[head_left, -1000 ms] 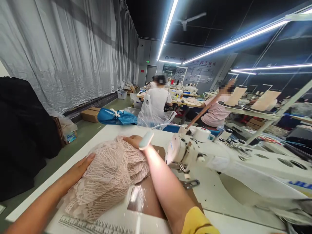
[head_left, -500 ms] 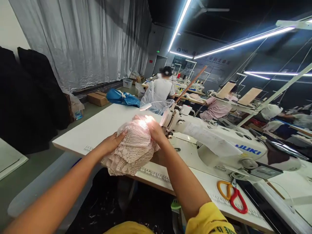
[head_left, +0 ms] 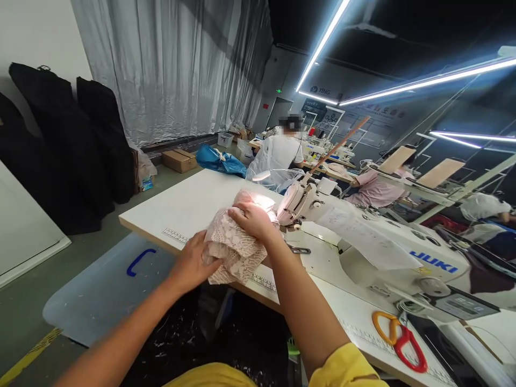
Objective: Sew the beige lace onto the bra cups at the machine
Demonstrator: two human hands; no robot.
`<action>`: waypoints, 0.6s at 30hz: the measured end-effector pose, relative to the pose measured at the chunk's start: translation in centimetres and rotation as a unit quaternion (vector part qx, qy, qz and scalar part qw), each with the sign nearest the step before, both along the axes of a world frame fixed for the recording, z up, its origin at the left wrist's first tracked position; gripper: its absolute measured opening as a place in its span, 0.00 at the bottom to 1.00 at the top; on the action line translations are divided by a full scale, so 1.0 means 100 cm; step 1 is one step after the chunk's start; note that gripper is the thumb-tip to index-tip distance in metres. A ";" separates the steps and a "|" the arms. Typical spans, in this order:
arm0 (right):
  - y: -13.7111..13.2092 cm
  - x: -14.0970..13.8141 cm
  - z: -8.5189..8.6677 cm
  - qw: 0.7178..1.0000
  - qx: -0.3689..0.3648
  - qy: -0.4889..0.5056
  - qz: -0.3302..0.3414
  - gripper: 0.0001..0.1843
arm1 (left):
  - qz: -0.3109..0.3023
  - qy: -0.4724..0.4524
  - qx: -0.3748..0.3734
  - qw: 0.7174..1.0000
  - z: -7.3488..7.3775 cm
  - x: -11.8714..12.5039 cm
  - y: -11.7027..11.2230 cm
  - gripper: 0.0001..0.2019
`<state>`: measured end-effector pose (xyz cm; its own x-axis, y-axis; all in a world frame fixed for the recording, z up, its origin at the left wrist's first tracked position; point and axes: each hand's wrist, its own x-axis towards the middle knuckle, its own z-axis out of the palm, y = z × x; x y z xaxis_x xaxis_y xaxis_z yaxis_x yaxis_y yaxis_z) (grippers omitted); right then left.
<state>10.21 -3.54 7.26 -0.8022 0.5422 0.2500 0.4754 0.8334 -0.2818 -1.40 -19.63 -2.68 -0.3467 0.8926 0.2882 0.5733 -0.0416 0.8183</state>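
A bundle of pale pink lace fabric [head_left: 231,244] lies at the near edge of the white sewing table [head_left: 189,204], just left of the needle head of a white JUKI sewing machine [head_left: 387,250]. My left hand [head_left: 193,264] grips the lower left of the bundle, fingers curled under it. My right hand [head_left: 252,220] presses on top of the lace with the fingers wrapped over it, under the machine's bright lamp.
Scissors with an orange and a red handle [head_left: 399,339] lie at the table's right front. A translucent lid with a blue handle [head_left: 108,282] sits low at the left. Black garments [head_left: 60,145] hang by the wall. Other people [head_left: 282,153] sew at tables behind.
The view has pulled back and shifted left. The lace has been gathered into a tighter bundle nearer the table edge, and my left hand has dropped to its lower side.
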 end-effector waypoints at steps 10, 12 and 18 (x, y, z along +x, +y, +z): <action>-0.002 0.001 0.008 0.999 -0.009 -0.044 -0.007 0.21 | -0.108 -0.098 -0.187 0.971 -0.092 0.008 -0.078 0.07; 0.000 0.001 0.007 0.999 -0.006 -0.047 -0.008 0.22 | -0.085 -0.153 -0.175 0.969 -0.084 0.009 -0.068 0.18; -0.002 0.000 0.006 0.999 -0.002 -0.046 0.001 0.21 | -0.058 -0.298 -0.165 0.938 -0.053 0.018 -0.018 0.22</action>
